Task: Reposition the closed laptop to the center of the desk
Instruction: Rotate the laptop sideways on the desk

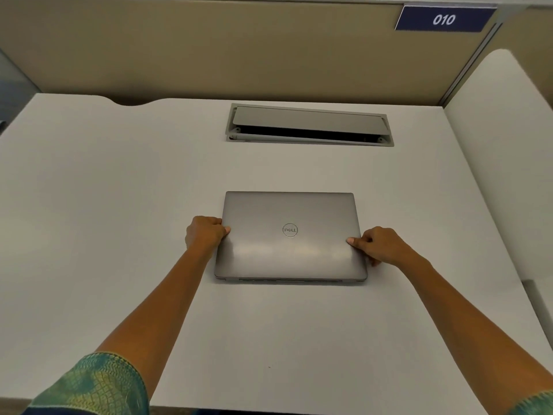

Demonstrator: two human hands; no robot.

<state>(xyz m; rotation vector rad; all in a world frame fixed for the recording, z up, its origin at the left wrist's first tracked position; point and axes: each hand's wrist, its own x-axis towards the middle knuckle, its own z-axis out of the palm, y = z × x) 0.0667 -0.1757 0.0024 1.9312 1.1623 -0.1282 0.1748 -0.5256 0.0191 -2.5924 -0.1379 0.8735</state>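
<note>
A closed grey laptop (290, 235) with a round logo on its lid lies flat on the white desk (119, 205), around the middle of the desktop. My left hand (205, 233) grips its left edge, thumb on the lid and fingers curled at the side. My right hand (380, 245) grips the right edge the same way, thumb resting on the lid. Both forearms reach in from the near edge.
A grey cable hatch (309, 125) with its flap partly raised sits in the desk behind the laptop. A beige partition (239, 49) with a blue "010" sign (444, 19) closes the back. A white side panel (502, 145) bounds the right.
</note>
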